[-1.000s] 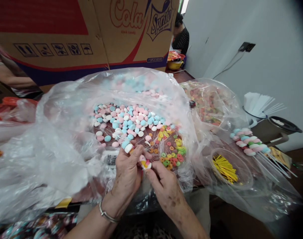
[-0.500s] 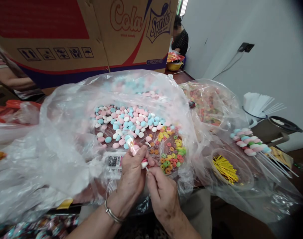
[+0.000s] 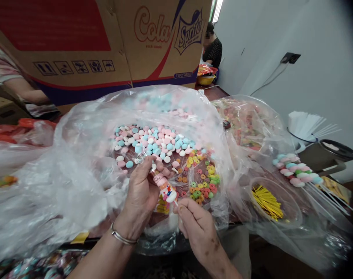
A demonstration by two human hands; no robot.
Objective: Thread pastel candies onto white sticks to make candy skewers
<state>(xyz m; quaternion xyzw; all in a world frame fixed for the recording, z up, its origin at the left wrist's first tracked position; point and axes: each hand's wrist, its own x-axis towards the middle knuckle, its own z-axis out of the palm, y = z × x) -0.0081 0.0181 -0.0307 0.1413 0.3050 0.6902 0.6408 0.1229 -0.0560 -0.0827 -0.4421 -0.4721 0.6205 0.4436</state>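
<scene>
Tilted between my hands is a wrapped candy on a stick [image 3: 165, 188], pink and white with a printed wrapper. My left hand [image 3: 143, 192] is closed around the clear upper end of its wrapper, which sticks out above the thumb. At the lower end, my right hand [image 3: 198, 224] pinches the short white stick between thumb and fingers. Just beyond them lie loose pink, blue and white candies [image 3: 156, 145] inside a large clear plastic bag [image 3: 80, 120]. To their right are small coloured ring candies [image 3: 204, 190].
At right, a round clear tub [image 3: 294, 215] holds gold twist ties [image 3: 268, 203]. Twisted marshmallow sticks [image 3: 298, 170] lie behind it, near a dark jug [image 3: 324, 159] and white sticks [image 3: 307, 126]. A cardboard box [image 3: 92, 35] stands behind; another person [image 3: 214, 48] sits farther back.
My left hand has shifted from the candy's lower part to its upper wrapper end, uncovering the printed front. My right hand still pinches the stick, slightly lower and to the right.
</scene>
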